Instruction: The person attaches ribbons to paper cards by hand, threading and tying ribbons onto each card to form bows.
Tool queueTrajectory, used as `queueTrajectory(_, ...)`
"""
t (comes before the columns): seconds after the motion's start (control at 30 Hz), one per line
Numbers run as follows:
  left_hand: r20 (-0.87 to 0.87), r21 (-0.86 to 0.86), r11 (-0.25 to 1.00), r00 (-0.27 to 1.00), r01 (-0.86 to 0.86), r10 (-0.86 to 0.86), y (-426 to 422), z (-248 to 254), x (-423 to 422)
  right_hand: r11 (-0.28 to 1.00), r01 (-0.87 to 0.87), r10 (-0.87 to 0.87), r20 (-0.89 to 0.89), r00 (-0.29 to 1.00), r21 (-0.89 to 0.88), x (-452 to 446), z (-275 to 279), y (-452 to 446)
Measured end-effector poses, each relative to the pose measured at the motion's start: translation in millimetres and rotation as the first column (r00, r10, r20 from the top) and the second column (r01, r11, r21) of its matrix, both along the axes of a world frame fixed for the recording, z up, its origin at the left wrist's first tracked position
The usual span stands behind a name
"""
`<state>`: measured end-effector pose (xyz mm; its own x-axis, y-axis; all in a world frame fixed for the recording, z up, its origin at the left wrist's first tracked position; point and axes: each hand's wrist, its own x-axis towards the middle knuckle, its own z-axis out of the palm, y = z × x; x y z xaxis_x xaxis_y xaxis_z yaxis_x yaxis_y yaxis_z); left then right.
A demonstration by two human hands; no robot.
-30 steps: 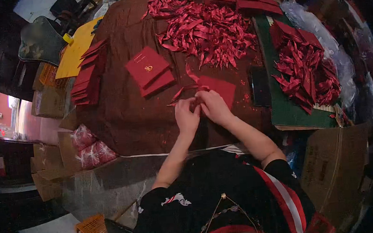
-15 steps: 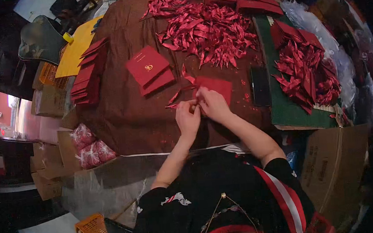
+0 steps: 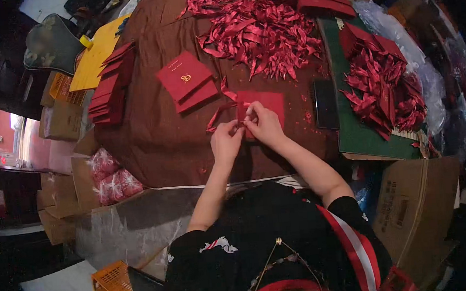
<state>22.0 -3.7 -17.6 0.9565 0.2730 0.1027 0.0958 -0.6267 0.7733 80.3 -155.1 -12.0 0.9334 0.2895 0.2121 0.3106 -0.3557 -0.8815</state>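
Note:
A plain red card or pouch (image 3: 268,102) lies on the brown cloth under my right hand (image 3: 263,124), whose fingers are pinched at its left edge. My left hand (image 3: 226,141) is closed in a pinch just left of it, fingertips almost meeting those of my right hand. A red ribbon (image 3: 219,114) runs from the card's left side. What the fingertips hold is too small to make out. Up and to the left, two red pieces (image 3: 186,77) overlap, the top one with gold print.
Heaped red ribbons (image 3: 263,35) and stacked red pieces (image 3: 323,1) lie at the back. A row of red pieces (image 3: 111,86) stands left. A dark phone (image 3: 325,104) lies beside the green board (image 3: 351,142), which bears ribboned red pieces (image 3: 382,81).
The plain red card has shifted slightly left and turned straighter. Both hands have stayed close together over its left edge, with my left hand a little further left.

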Motion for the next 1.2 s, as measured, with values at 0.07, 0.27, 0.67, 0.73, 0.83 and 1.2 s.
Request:
queueTrajectory(0.07, 0.031, 0.028, 1.000, 1.000, -0.003, 0.002, 0, 0, -1, 0.998, -0.010, 0.019, 0.149, 0.989, -0.060, -2, -1, 2)
queueTrajectory(0.27, 0.152, -0.007, 0.997, 0.986, -0.074, 0.074, -10, 1, -5, 0.968, -0.112, 0.192, 0.372, 0.908, -0.225, -1, 5, 7)
queueTrajectory(0.67, 0.188, 0.255, 0.965, 0.975, 0.064, -0.115, -5, -8, -13, 0.980, -0.138, 0.173, 0.276, 0.945, -0.142, -1, 8, 7)
queueTrajectory(0.73, 0.164, 0.321, 0.942, 0.973, 0.102, -0.161, -9, -2, -16, 0.981, -0.156, 0.180, 0.258, 0.949, -0.111, 0, 8, 8)
queueTrajectory(0.83, 0.193, 0.321, 0.941, 0.966, 0.105, -0.174, -9, -1, -15, 0.976, -0.169, 0.196, 0.204, 0.959, -0.139, 5, 4, 8)
queueTrajectory(1.2, -0.122, -0.073, 0.899, 0.891, 0.431, -0.437, 44, 19, 33, 0.967, 0.151, -0.059, 0.395, 0.917, -0.206, 10, -12, -12)
